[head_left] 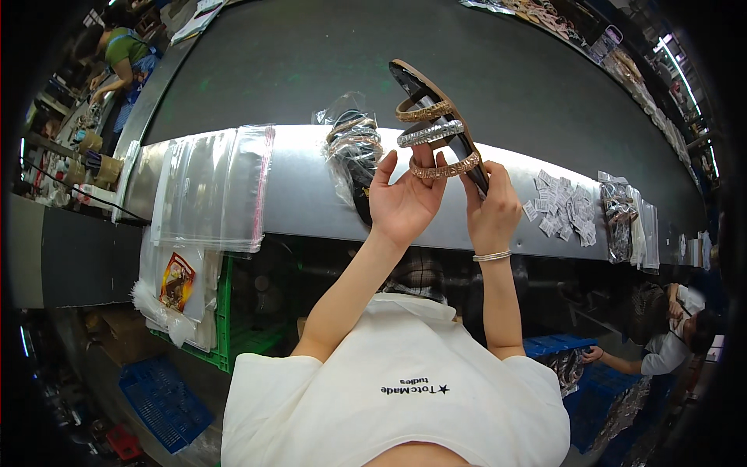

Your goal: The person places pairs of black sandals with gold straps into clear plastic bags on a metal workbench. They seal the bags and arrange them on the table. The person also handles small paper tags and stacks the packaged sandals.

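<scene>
I hold up a sandal (430, 134) with a dark footbed, a tan sole edge and three glittering straps in gold, silver and rose gold. My right hand (496, 204) grips its lower end, a bracelet on the wrist. My left hand (405, 198) has its palm turned up, with fingers tucked under the lowest straps and the thumb standing apart. Just left of the sandal lies another strappy dark sandal (354, 152), partly wrapped in clear plastic. The tips of some left fingers are hidden behind the straps.
Clear plastic bags (210, 191) are stacked at the left of the metal worktop edge. Small white packets (564, 206) are heaped at the right, beside more bagged footwear (618, 214). A dark belt (311, 58) runs beyond. A green crate (226, 311) stands below; other people work at both sides.
</scene>
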`<state>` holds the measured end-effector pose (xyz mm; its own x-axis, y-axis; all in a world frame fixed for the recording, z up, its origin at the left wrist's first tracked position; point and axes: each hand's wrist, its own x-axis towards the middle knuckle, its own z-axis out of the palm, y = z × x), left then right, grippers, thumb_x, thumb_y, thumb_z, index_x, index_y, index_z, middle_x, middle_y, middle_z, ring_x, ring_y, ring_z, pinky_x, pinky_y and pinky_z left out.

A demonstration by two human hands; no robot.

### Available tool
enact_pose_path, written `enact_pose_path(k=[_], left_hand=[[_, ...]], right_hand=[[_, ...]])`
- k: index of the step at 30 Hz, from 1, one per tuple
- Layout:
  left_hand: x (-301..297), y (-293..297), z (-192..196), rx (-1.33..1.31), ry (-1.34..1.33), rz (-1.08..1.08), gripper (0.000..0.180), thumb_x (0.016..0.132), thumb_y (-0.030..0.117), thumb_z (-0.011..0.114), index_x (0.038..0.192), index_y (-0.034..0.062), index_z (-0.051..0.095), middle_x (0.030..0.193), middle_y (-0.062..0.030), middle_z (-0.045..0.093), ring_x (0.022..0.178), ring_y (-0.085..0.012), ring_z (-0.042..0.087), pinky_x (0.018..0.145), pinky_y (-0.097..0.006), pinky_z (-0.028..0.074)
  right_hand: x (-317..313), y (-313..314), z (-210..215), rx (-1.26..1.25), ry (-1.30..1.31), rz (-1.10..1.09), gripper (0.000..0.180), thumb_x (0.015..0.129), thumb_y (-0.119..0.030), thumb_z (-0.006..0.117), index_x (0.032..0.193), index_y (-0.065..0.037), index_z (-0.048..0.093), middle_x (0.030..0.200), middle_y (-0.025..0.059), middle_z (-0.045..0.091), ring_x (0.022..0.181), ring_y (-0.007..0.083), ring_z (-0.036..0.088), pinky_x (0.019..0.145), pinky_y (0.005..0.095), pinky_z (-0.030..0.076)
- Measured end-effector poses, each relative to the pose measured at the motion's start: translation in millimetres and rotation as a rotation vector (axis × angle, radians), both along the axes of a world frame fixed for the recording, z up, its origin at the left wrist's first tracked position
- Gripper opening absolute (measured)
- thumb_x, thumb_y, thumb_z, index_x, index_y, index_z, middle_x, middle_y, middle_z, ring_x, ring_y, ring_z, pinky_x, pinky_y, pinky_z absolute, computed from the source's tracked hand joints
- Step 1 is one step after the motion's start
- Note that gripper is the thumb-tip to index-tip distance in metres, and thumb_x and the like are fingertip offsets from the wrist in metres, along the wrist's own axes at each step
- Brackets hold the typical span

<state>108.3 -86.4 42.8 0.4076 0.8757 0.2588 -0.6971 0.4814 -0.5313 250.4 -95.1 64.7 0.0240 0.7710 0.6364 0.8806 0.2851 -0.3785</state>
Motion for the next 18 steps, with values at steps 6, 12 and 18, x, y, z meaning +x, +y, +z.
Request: enact_pose_path(k=[6, 12, 18], left_hand=[[-0.2, 0.2, -4.4, -0.034, -0.005, -0.026, 0.038, 0.090, 0.027, 0.044, 0.113, -0.0015, 0.053, 0.111, -0.0120, 0.063, 0.116, -0.0282, 0.050, 0.106, -0.039, 0.033], [-1.9, 0.4, -6.6, -0.037, 0.002, -0.026, 0.037, 0.090, 0.027, 0.044, 0.111, -0.0024, 0.053, 0.110, -0.0122, 0.063, 0.115, -0.0289, 0.050, 0.106, -0.039, 0.033], [-2.1, 1.3, -9.4, -0.039, 0.012, -0.033, 0.040, 0.089, 0.028, 0.044, 0.119, 0.0018, 0.049, 0.111, -0.0086, 0.063, 0.116, -0.0258, 0.050, 0.106, -0.040, 0.032]], right_hand=[[0.8, 1.7, -5.9, 0.001, 0.016, 0.008, 0.025, 0.077, -0.015, 0.070, 0.091, -0.007, 0.052, 0.077, 0.0071, 0.059, 0.068, 0.0275, 0.059, 0.056, 0.0374, 0.045], [-0.2, 2.0, -7.9, -0.014, 0.022, 0.001, 0.024, 0.077, -0.015, 0.070, 0.091, -0.007, 0.052, 0.077, 0.0067, 0.059, 0.068, 0.0270, 0.059, 0.057, 0.0374, 0.045], [-0.3, 2.4, -7.7, -0.012, 0.008, -0.006, 0.023, 0.077, -0.015, 0.070, 0.090, -0.007, 0.052, 0.077, 0.0062, 0.059, 0.069, 0.0266, 0.059, 0.057, 0.0370, 0.045]])
